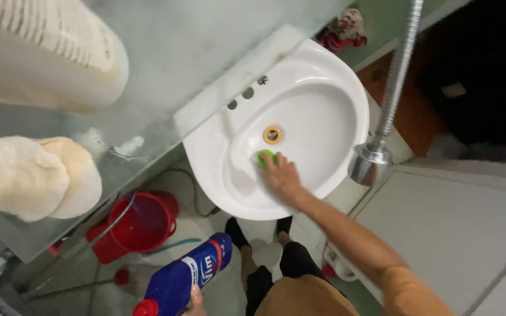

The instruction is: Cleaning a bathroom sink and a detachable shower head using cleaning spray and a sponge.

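Observation:
My right hand (282,178) presses a small green sponge (265,157) against the inside of a white wash basin (329,88), just below the brass drain (272,135). My left hand (195,302) shows only at the bottom edge, gripping a blue cleaner bottle (185,281) with a red cap, held low beside my legs and pointing down to the left.
A chrome hose and its metal fitting (371,161) hang at the basin's right. A red bucket (142,225) stands on the tiled floor under a glass shelf (165,52) bearing cream-coloured items. A small figurine (344,29) sits beyond the basin. Tiled wall at right.

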